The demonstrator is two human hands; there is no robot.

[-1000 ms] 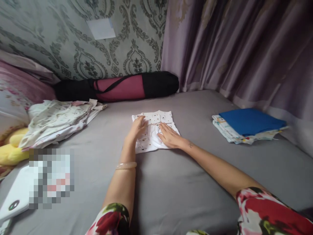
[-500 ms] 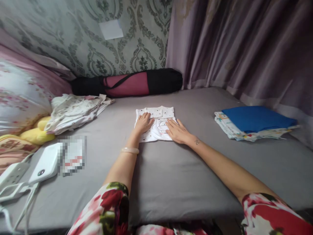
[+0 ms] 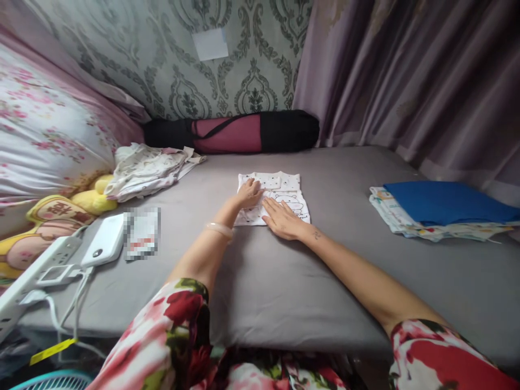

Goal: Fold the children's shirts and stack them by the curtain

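Observation:
A small white garment (image 3: 284,190) with dark dots and a printed bear lies flat on the grey bed sheet (image 3: 284,281). My left hand (image 3: 248,193) rests on the garment's left part, fingers bent down onto the cloth. My right hand (image 3: 280,219) lies flat on its near edge with the fingers stretched out toward the left. Both arms reach forward from flowered sleeves, and a pale bangle (image 3: 220,229) sits on my left wrist.
A pile of folded clothes with a blue piece on top (image 3: 442,208) lies at the right. Loose pale clothes (image 3: 150,169) are heaped at the back left by a flowered pillow (image 3: 49,141). A black and maroon roll bag (image 3: 244,132) lies along the wall. A white power bank (image 3: 103,246) and power strip (image 3: 36,271) are near left.
The view has pulled back and swung left. My right hand has slid from the garment's middle to its near edge. My left hand stays on the left part.

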